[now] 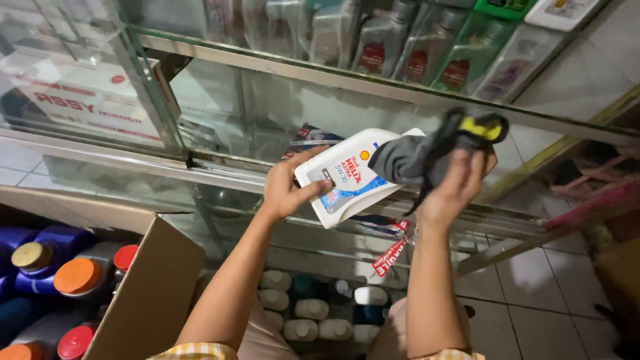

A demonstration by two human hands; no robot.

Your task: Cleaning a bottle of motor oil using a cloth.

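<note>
Bottle (pixel 347 177), white and flat, is held tilted in front of the glass shelf (pixel 373 87). It is gripped at its lower end by the left hand (pixel 287 187), fingers curled around it. A grey cloth (pixel 427 157) is clutched against its top by the right hand (pixel 457 183).

Left hand (pixel 288 190) holds bottle (pixel 347 175) in front of glass cabinet (pixel 220 107). Right hand (pixel 457 187) just right of bottle, rag (pixel 427 155) in it, rag touching bottle. More bottles on cabinet top shelf (pixel 373 83). Open box (pixel 150 287) at left, capped bottles (pixel 73 277) inside. Small bottles (pixel 313 310) low between arms.
</note>
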